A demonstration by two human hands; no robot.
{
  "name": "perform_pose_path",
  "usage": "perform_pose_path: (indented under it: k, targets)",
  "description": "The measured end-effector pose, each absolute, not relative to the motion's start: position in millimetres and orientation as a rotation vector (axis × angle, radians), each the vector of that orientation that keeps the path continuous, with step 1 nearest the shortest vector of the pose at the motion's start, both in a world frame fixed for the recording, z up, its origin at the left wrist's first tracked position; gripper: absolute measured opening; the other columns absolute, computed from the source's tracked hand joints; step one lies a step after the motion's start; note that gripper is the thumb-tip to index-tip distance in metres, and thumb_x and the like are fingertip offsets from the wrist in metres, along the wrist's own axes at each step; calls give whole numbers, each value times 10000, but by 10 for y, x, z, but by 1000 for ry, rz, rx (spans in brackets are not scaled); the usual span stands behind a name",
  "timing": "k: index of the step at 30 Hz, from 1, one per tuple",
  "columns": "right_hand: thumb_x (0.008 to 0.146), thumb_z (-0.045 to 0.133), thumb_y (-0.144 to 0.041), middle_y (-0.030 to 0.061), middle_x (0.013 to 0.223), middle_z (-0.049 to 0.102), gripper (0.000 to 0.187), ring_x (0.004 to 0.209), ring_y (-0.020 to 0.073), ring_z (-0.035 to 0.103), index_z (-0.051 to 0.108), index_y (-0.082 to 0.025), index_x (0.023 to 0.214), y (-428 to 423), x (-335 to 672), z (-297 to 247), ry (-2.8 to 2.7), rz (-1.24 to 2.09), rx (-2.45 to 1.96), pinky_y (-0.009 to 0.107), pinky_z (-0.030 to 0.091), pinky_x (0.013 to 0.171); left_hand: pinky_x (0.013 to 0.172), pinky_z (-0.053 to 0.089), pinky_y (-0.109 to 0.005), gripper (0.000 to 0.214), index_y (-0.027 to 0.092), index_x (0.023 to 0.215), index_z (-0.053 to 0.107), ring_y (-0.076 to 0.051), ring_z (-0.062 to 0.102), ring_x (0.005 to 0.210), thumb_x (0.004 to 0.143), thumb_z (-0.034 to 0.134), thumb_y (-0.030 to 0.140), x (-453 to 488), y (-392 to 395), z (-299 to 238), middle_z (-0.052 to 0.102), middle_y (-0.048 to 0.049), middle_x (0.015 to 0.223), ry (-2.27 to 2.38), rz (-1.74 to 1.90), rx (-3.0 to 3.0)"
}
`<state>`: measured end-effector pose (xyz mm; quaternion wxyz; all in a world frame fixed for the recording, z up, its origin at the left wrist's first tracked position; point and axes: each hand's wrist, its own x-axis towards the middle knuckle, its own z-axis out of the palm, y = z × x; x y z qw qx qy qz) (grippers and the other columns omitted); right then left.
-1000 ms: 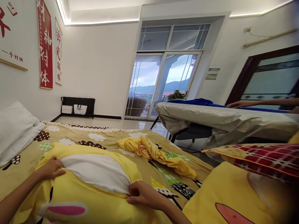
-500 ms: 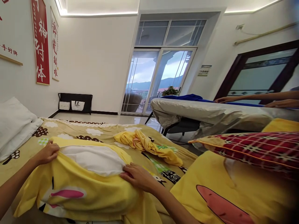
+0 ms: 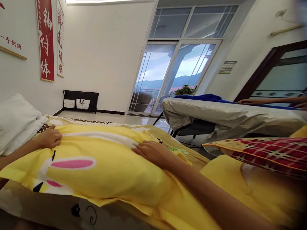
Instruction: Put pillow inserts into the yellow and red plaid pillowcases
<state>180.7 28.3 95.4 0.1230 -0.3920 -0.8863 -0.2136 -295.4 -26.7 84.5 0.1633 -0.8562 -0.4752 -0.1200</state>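
A yellow pillowcase point(image 3: 115, 172) with a rabbit print spreads out in front of me, bulging over a white pillow. Of that white pillow point(image 3: 105, 136), only a narrow strip shows through the long opening. At the opening's left end, my left hand point(image 3: 51, 137) is closed on the pillowcase edge. My right hand point(image 3: 152, 153) grips the opening's other end, its fingertips at the edge of the fabric. Behind the right forearm, a crumpled yellow cloth point(image 3: 184, 157) is mostly hidden. All this rests over a bed with a patterned tan sheet point(image 3: 158, 131).
White pillows point(image 3: 20, 123) lie at the left. A red plaid cushion point(image 3: 271, 151) sits on yellow bedding point(image 3: 223, 172) at the right. Beyond stands a covered table point(image 3: 230, 113) with blue cloth point(image 3: 203, 97); another person's hand point(image 3: 249, 101) touches it. A black rack point(image 3: 80, 100) stands by the far wall.
The opening has narrowed, covering most of the white pillow. The pillowcase's front has been raised and stretched flatter, hiding more of the crumpled cloth. Both hands keep their grip; the view has shifted.
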Motion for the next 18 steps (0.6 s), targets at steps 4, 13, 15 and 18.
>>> perform_pose_path:
  k: [4,13,15,18]
  targets:
    - [960,275,-475,70,633,638,570,657,182,541,634,-208,607,276,1779,888,-2571,-799,-1092,323,327,704,846,283,-379,179,194,594,454,-154,450,595,763,431,249,-3010,-292,824,535,-16,601,-1290,-386,-2323]
    - [982,299,-357,62,748,689,489,725,171,594,675,-186,721,319,1666,1030,-2521,-1138,-1052,300,320,687,812,302,-381,228,181,606,475,-134,451,549,814,382,179,-3184,-370,1002,542,-7,575,-1046,-347,-2029]
    - [976,326,-367,59,763,696,468,706,170,598,682,-189,729,362,1623,1103,-2602,-1109,-1150,296,315,667,828,299,-395,226,181,609,489,-147,488,580,814,394,193,-3188,-319,1046,563,-18,584,-1045,-297,-2015]
    - [971,329,-390,47,774,702,461,706,177,607,697,-201,769,407,1598,1290,-2629,-1045,-1274,293,308,650,854,292,-412,206,180,617,510,-159,520,614,797,413,200,-3188,-248,1223,588,-29,606,-1040,-264,-2033]
